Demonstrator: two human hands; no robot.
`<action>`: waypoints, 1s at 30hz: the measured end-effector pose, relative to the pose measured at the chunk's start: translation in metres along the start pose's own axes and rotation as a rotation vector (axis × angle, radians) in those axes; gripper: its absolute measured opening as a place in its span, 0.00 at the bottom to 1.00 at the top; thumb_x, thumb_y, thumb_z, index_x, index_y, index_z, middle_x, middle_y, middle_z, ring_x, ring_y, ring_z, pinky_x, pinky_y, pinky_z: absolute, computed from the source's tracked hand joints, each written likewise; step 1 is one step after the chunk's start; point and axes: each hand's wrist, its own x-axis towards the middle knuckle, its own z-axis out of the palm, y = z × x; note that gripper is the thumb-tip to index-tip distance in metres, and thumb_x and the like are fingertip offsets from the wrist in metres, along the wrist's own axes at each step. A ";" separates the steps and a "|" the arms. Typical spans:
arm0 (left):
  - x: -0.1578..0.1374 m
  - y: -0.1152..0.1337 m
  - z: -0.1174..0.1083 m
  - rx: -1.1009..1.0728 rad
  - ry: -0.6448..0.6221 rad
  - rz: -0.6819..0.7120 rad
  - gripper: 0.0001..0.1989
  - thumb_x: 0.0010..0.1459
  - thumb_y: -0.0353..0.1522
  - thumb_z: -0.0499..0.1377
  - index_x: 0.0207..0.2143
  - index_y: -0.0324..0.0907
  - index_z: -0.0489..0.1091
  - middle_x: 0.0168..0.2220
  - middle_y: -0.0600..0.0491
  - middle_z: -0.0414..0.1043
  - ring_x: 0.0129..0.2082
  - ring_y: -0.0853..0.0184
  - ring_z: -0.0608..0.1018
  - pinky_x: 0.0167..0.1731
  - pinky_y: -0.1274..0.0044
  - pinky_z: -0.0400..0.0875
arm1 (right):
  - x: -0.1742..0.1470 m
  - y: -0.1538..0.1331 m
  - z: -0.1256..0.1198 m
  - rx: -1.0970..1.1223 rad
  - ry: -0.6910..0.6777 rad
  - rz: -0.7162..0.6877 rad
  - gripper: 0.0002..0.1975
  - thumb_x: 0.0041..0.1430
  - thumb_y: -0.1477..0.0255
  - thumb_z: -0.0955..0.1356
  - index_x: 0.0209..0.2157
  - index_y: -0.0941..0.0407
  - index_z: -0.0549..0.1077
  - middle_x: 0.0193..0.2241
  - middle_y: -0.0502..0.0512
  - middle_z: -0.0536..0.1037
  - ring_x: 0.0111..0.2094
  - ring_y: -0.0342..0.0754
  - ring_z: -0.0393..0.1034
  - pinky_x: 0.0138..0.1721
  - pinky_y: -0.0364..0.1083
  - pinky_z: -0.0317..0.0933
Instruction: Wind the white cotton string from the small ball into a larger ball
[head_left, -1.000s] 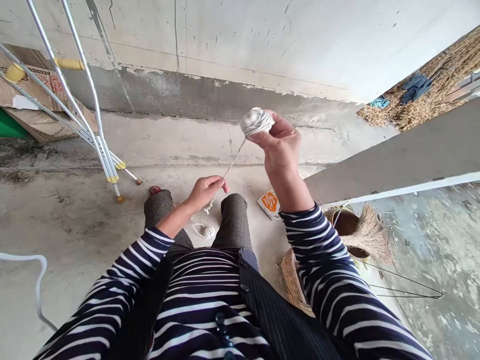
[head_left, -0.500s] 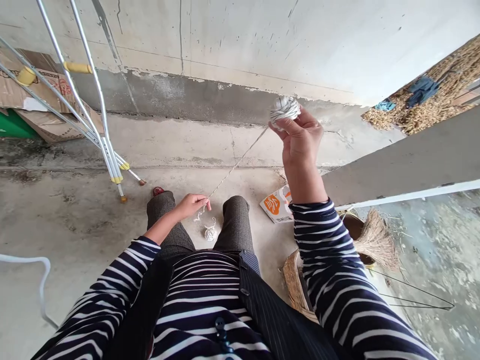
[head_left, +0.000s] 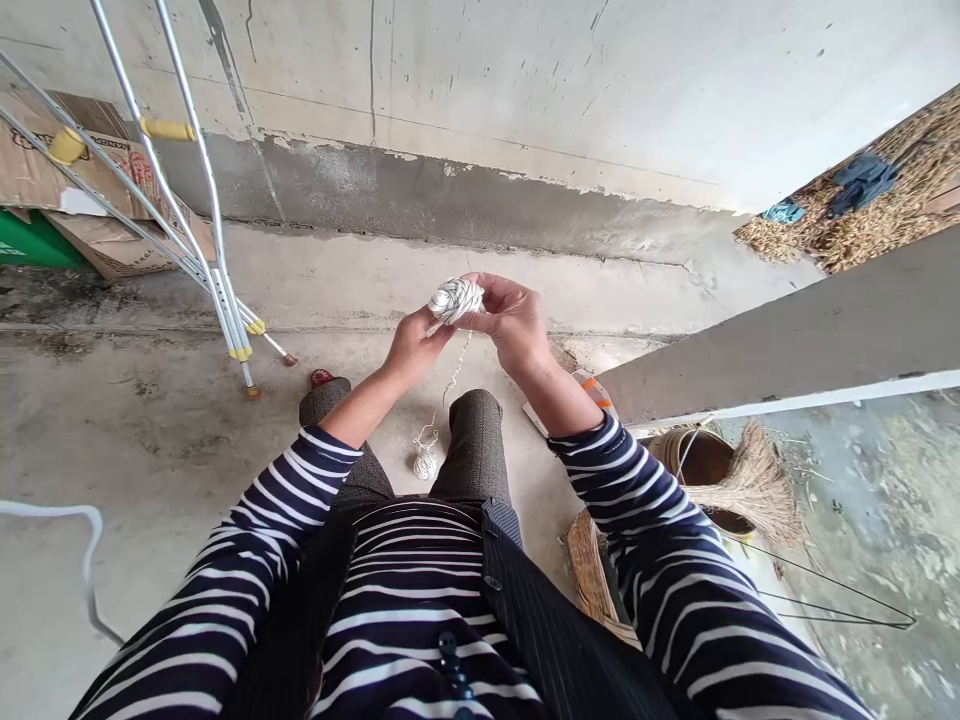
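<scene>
In front of my knees, both hands meet at a ball of white yarn [head_left: 454, 300] marked with dark strands. My right hand [head_left: 517, 320] grips the ball from its right side, thumb below and fingers above. My left hand [head_left: 414, 345] closes against the ball's lower left, fingers partly hidden behind it. A loose, crinkled strand [head_left: 452, 383] hangs from the ball down between my legs. It leads to a smaller ball of white yarn [head_left: 425, 463] low between my thighs.
Metal crutches [head_left: 217, 290] with yellow grips lean at left before cardboard boxes [head_left: 112, 180]. At right are a straw broom [head_left: 750, 490], a round container [head_left: 694, 455] and a woven basket [head_left: 589, 565]. A printed box [head_left: 596, 392] lies behind my right forearm. Grain husks [head_left: 847, 215] lie far right.
My right hand has come down and left with the yarn ball. My left hand has risen to meet it, and the strand that was stretched between them now hangs slack.
</scene>
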 end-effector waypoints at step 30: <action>-0.105 -0.021 -0.034 -0.068 -0.353 -0.379 0.19 0.64 0.42 0.53 0.26 0.43 0.73 0.32 0.48 0.80 0.47 0.56 0.81 0.54 0.68 0.71 | 0.020 -0.020 -0.059 -0.004 0.229 -0.129 0.19 0.34 0.73 0.80 0.33 0.55 0.81 0.29 0.49 0.81 0.32 0.46 0.75 0.35 0.48 0.75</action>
